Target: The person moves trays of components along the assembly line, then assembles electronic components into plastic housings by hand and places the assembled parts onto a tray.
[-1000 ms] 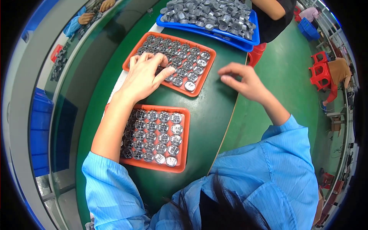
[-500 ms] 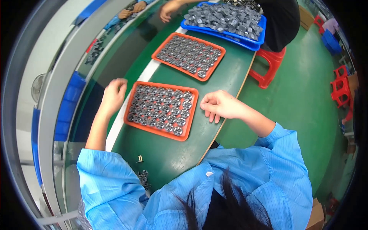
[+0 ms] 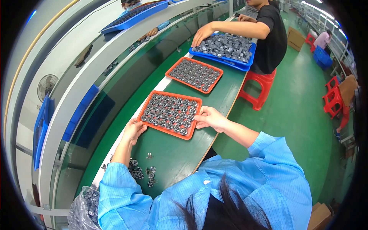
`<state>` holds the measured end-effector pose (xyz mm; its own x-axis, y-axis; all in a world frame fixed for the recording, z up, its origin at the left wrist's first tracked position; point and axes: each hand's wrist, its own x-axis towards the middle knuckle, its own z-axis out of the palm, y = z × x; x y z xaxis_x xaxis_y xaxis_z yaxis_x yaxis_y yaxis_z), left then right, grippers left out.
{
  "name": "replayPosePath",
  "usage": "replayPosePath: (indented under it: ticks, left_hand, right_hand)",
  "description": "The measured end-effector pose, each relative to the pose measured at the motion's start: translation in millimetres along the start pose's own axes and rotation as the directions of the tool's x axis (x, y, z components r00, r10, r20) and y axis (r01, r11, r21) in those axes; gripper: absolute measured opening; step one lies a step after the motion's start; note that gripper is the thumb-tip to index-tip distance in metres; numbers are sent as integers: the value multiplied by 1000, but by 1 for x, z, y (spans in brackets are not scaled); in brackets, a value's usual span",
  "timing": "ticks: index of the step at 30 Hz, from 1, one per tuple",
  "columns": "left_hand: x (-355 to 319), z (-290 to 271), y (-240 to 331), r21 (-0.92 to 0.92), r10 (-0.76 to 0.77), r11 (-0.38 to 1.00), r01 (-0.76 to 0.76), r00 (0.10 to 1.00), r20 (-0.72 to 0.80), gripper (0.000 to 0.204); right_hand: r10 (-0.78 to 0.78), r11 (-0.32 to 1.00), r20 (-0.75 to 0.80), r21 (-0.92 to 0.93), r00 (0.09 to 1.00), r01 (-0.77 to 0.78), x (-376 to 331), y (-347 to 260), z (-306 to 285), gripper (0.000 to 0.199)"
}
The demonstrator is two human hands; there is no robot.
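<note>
**A:** Both hands on the near orange tray point(image 3: 145, 112), right? Sitting flat on the green belt point(image 3: 168, 153), packed with small round metal parts point(image 3: 170, 111) in rows.

**B:** Yep. Left hand point(image 3: 133, 131) curled around the tray's near-left corner, fingers bent onto the rim, thumb side underneath or against the edge, hard to tell which. Right hand point(image 3: 210, 118) half closed at the near-right edge, fingertips touching the rim. Gripping the tray only, no loose part in either hand as far as visible.

**A:** And the rest of the bench?

**B:** Second orange tray point(image 3: 171, 78) further up the belt, also full, well apart from the first. Beyond that a blue bin point(image 3: 245, 65) heaped with the same grey parts, another person's hand point(image 3: 201, 36) resting on the pile. Red stool point(image 3: 260, 86) beside the belt. A few loose metal bits point(image 3: 147, 172) near the left elbow, plus a clear bag point(image 3: 82, 207) of parts down at the lower left.
</note>
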<state>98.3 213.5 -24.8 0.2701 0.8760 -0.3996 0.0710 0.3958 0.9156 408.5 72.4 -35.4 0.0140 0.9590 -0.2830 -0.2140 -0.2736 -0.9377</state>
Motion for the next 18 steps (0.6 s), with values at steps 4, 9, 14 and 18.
replayPosePath:
  ticks: [4, 9, 14, 18]
  left_hand:
    - [12, -6, 14, 14, 77, 997, -76, 997, -18, 30]
    - [46, -20, 39, -79, 100, 991, -109, 989, -109, 31]
    - [79, -53, 39, -74, 152, 984, -161, 982, -111, 32]
    - [92, -67, 35, -103, 137, 983, -153, 980, -143, 28]
  right_hand:
    - [-13, 992, 4, 124, 1000, 12, 12, 3, 12, 15]
    - [-68, 978, -9, 197, 998, 68, 63, 1, 39, 16]
    - [-14, 984, -7, 176, 1000, 15, 105, -4, 59, 18]
    - [-4, 991, -16, 136, 1000, 6, 117, -8, 72, 18]
